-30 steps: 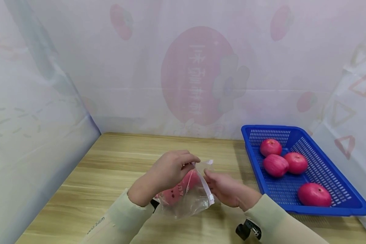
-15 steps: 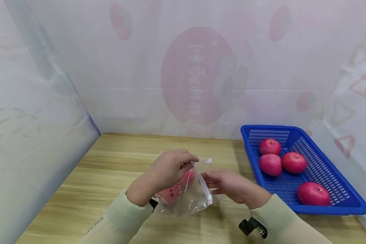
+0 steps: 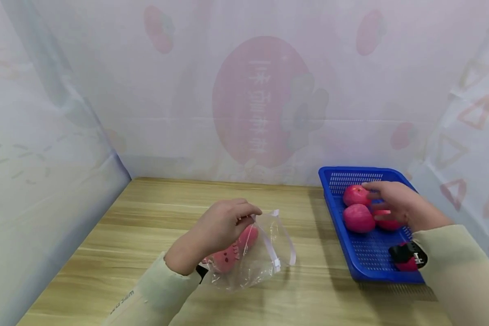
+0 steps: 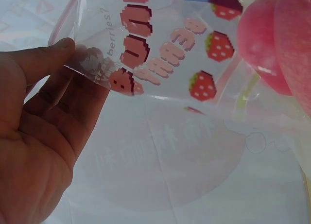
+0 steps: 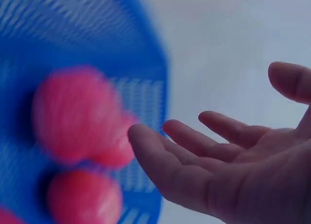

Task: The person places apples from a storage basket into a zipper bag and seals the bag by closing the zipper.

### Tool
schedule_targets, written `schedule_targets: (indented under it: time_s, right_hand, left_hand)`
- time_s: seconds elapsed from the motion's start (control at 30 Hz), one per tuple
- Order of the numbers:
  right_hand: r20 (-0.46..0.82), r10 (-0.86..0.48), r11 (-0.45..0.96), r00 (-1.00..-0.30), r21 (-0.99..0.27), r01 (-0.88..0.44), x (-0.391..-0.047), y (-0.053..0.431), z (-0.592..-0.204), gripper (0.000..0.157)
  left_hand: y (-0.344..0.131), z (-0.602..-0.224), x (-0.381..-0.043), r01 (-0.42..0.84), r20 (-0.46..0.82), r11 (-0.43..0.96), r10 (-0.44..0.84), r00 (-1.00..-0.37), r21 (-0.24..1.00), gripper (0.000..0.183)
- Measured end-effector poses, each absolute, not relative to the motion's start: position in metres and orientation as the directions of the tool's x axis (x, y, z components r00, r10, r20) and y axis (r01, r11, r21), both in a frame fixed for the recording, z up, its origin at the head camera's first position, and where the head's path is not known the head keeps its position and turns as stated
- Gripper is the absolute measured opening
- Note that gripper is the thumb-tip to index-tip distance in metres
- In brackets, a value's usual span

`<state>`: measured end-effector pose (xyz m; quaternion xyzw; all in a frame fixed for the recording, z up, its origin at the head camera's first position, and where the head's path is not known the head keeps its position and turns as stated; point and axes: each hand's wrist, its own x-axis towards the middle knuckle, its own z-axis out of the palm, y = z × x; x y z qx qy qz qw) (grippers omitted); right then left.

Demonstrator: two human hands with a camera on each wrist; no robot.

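My left hand (image 3: pixel 220 226) pinches the top edge of a clear zip bag (image 3: pixel 256 274) between thumb and fingers. Strawberries and lettering are printed on the bag, and its mouth gapes to the right. Pinkish-red apples (image 4: pixel 296 44) lie inside it, partly hidden behind the print and my hand. Over the blue basket (image 3: pixel 343 244), my right hand (image 3: pixel 403 206) is spread, fingers extended and holding nothing. Below and beside it are a back apple (image 3: pixel 355 195), a front-left apple (image 3: pixel 358 219) and another apple (image 3: pixel 387 222) partly covered by the fingers.
A further apple (image 3: pixel 405 266) near the basket's front is mostly hidden by the black wrist camera (image 3: pixel 407 254). The wooden table (image 3: pixel 146 217) meets a printed white cloth (image 3: pixel 179 136) at the back, with cloth at both sides too.
My right hand has left the bag's mouth and moved right to above the basket. The left hand keeps its pinch on the bag, almost in place. The bag's mouth looks wider.
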<state>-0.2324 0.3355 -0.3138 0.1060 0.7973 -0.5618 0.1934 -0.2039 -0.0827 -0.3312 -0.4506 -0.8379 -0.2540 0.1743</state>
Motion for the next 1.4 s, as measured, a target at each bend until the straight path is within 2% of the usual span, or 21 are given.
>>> schedule_targets:
  time_s: [0.17,0.3,0.6,0.67,0.87,1.0,1.13,1.23,1.33,1.4]
  right_hand:
    - [-0.541,0.011,0.431,-0.841,-0.756,0.492,-0.240,0.348,-0.330,0.087]
    - [-0.533,0.032,0.458,-0.846,-0.744,0.486,-0.243,0.342,-0.336,0.074]
    - [-0.502,0.020,0.563,-0.864,-0.709,0.425,-0.248,0.323,-0.343,0.066]
    - [-0.505,0.034,0.553,-0.862,-0.709,0.437,-0.250,0.323,-0.344,0.067]
    - [-0.583,0.111,0.354,-0.805,-0.734,0.580,-0.258,0.333,-0.345,0.092]
    - [-0.627,0.101,0.321,-0.772,-0.714,0.622,-0.260,0.341,-0.354,0.089]
    - [-0.634,0.107,0.369,-0.766,-0.690,0.623,-0.262,0.343,-0.366,0.081]
    - [-0.598,0.106,0.454,-0.794,-0.681,0.574,-0.264,0.342,-0.368,0.078]
    - [-0.553,0.100,0.551,-0.827,-0.662,0.508,-0.265,0.340,-0.366,0.079]
    - [-0.548,0.112,0.574,-0.829,-0.645,0.504,-0.266,0.339,-0.363,0.085]
  left_hand:
    - [-0.083,-0.332,-0.203,0.845,0.524,0.461,0.666,-0.531,0.272,0.021]
    - [-0.084,-0.332,-0.204,0.847,0.525,0.458,0.668,-0.527,0.268,0.021]
    - [-0.084,-0.333,-0.203,0.845,0.523,0.460,0.666,-0.531,0.273,0.020]
    - [-0.084,-0.333,-0.203,0.845,0.524,0.458,0.665,-0.532,0.276,0.020]
    - [-0.083,-0.334,-0.204,0.844,0.525,0.458,0.663,-0.534,0.279,0.020]
    - [-0.083,-0.334,-0.204,0.844,0.522,0.461,0.666,-0.534,0.275,0.019]
    - [-0.083,-0.334,-0.203,0.841,0.517,0.465,0.666,-0.538,0.277,0.019]
    - [-0.083,-0.333,-0.202,0.839,0.516,0.468,0.664,-0.541,0.278,0.020]
    - [-0.083,-0.333,-0.202,0.841,0.523,0.467,0.662,-0.537,0.272,0.020]
    - [-0.083,-0.333,-0.202,0.843,0.527,0.466,0.662,-0.533,0.268,0.021]
